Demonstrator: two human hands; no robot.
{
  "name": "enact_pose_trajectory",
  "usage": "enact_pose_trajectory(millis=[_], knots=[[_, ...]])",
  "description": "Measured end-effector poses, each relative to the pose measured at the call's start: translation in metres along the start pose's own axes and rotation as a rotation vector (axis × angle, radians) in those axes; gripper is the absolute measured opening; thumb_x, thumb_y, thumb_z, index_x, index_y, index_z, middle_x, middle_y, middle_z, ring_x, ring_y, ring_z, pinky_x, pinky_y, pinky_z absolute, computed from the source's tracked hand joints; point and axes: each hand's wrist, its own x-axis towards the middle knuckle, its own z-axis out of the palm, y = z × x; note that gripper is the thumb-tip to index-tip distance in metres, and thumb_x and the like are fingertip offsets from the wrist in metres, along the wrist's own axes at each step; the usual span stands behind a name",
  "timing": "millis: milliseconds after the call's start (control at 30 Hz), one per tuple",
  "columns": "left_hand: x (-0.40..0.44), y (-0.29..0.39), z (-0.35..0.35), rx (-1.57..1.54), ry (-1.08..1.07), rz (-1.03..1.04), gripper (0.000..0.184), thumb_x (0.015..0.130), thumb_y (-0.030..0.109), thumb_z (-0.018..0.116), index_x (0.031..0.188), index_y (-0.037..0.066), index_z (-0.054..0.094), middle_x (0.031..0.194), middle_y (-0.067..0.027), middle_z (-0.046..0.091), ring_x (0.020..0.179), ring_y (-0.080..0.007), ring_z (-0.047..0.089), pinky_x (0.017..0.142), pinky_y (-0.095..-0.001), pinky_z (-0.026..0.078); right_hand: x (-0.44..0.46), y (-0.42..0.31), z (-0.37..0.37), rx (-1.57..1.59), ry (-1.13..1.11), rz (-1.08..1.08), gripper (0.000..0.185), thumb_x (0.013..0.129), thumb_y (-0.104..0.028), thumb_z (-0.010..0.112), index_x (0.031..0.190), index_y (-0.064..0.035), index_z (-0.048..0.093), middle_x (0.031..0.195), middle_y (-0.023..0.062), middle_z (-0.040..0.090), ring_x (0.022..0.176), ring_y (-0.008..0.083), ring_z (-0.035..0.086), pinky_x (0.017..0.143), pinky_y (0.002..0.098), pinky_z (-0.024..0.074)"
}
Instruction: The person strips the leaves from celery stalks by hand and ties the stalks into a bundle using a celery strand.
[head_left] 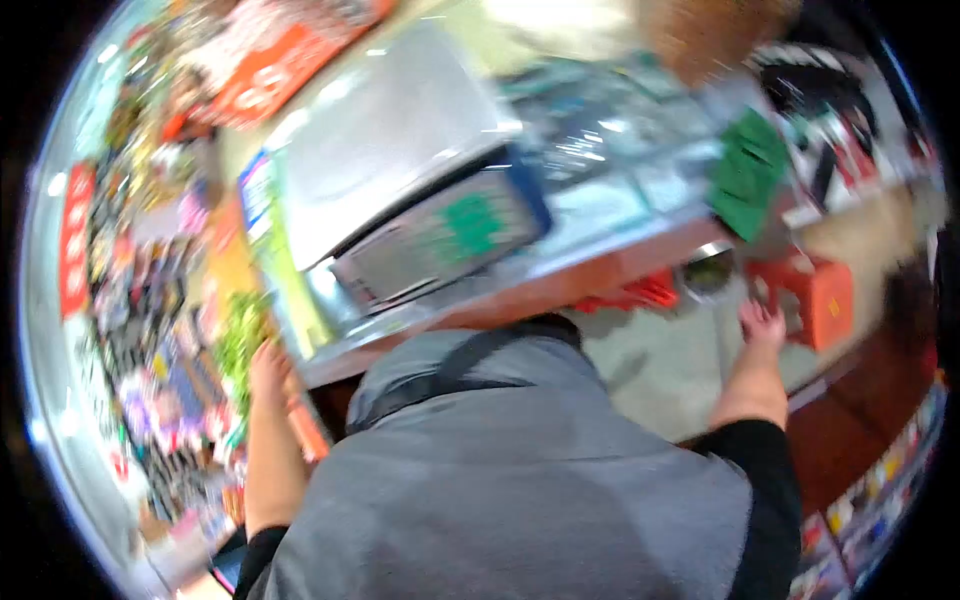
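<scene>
My left hand (268, 375) is at the left end of the counter, its fingers closed round a bunch of leafy greens (242, 335). Motion blur hides the exact grip. Out to the right, my right hand (763, 325) hangs low with its fingers apart and nothing in them. It is beside a red plastic stool (828, 305); I cannot tell whether they touch. On the counter in front of me stands a weighing scale (390, 130) with a flat metal pan and a green-lit display.
The counter edge (540, 285) runs across before me. A green cloth or bag (748, 175) hangs over its right end, above a round metal container (708, 272). Clear plastic bags (590, 120) lie right of the scale. Shelves of packaged goods (165, 370) fill the left.
</scene>
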Motion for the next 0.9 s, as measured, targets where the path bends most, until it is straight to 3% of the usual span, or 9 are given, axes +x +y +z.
enact_pose_trajectory(millis=[67,100,167,200,267,300,433,633,900], knots=[[-0.028,0.030,0.050,-0.106,0.320,-0.067,0.028,0.091,0.023,0.051,0.114,0.008,0.058,0.085,-0.0032,0.059,0.073,-0.0154,0.057,0.061,-0.0306,0.048,-0.021,0.010,-0.006,-0.036,0.102,0.007,0.066,0.096,-0.037,0.048,0.142,0.0030,0.024,0.146,0.0217,0.032,0.134,0.0390,0.035,0.106,0.0562,0.0370],[-0.030,0.033,0.048,0.079,0.340,-0.067,0.023,0.092,0.022,0.051,0.109,0.009,0.059,0.073,-0.0018,0.057,0.061,-0.0144,0.053,0.053,-0.0303,0.044,-0.004,0.008,-0.031,-0.079,0.079,0.052,0.065,0.096,-0.038,0.048,0.142,0.0015,0.026,0.146,0.0210,0.033,0.135,0.0376,0.034,0.105,0.0559,0.0379],[-0.008,-0.001,0.016,-0.249,0.352,-0.007,0.018,0.089,0.017,0.056,0.103,0.007,0.061,0.068,0.0000,0.054,0.055,-0.0132,0.050,0.047,-0.0314,0.041,0.018,0.014,-0.061,-0.048,0.048,0.101,0.060,0.095,-0.039,0.049,0.139,-0.0018,0.033,0.141,0.0190,0.044,0.129,0.0376,0.043,0.106,0.0573,0.0366],[-0.037,0.025,0.027,-0.067,0.497,-0.043,0.022,0.087,0.015,0.059,0.105,0.004,0.063,0.077,-0.0038,0.061,0.065,-0.0156,0.056,0.057,-0.0315,0.047,0.021,0.014,-0.067,0.011,0.084,0.196,0.058,0.094,-0.038,0.051,0.137,-0.0033,0.036,0.139,0.0174,0.046,0.127,0.0373,0.046,0.104,0.0554,0.0383],[0.011,-0.044,-0.017,-0.128,0.623,0.010,0.035,0.085,0.017,0.063,0.114,-0.001,0.063,0.105,-0.0130,0.067,0.095,-0.0200,0.062,0.087,-0.0306,0.047,0.017,0.030,-0.090,-0.030,0.044,0.123,0.047,0.090,-0.034,0.054,0.126,-0.0037,0.046,0.133,0.0183,0.052,0.121,0.0368,0.052,0.094,0.0522,0.0468],[0.005,-0.072,-0.031,-0.044,0.645,-0.055,0.033,0.085,0.018,0.063,0.112,-0.002,0.064,0.106,-0.0113,0.067,0.094,-0.0189,0.062,0.087,-0.0304,0.047,-0.018,0.014,-0.100,-0.075,0.113,0.246,0.058,0.089,-0.037,0.060,0.128,-0.0001,0.039,0.128,0.0217,0.052,0.118,0.0328,0.051,0.092,0.0440,0.0512],[0.024,-0.118,-0.059,-0.028,0.698,0.026,0.029,0.085,0.020,0.063,0.107,0.001,0.067,0.099,-0.0115,0.069,0.088,-0.0188,0.064,0.080,-0.0313,0.049,-0.062,0.013,-0.080,-0.140,0.183,0.129,0.051,0.089,-0.040,0.058,0.122,-0.0044,0.042,0.127,0.0189,0.055,0.113,0.0341,0.056,0.089,0.0474,0.0517],[0.019,-0.060,-0.087,0.329,0.605,0.386,0.019,0.083,0.016,0.062,0.095,0.005,0.071,0.092,-0.0143,0.068,0.084,-0.0247,0.065,0.076,-0.0333,0.050,-0.123,0.055,-0.038,-0.335,0.048,0.037,0.050,0.095,-0.050,0.042,0.117,-0.0059,0.052,0.115,0.0101,0.065,0.101,0.0299,0.063,0.080,0.0456,0.0512],[0.063,-0.045,-0.131,0.381,0.592,0.728,0.014,0.081,0.015,0.065,0.090,0.006,0.071,0.096,-0.0145,0.064,0.092,-0.0329,0.060,0.084,-0.0402,0.048,-0.205,0.130,0.009,-0.410,-0.094,0.101,0.048,0.092,-0.042,0.053,0.124,-0.0068,0.050,0.120,0.0093,0.062,0.103,0.0260,0.061,0.082,0.0435,0.0494]])
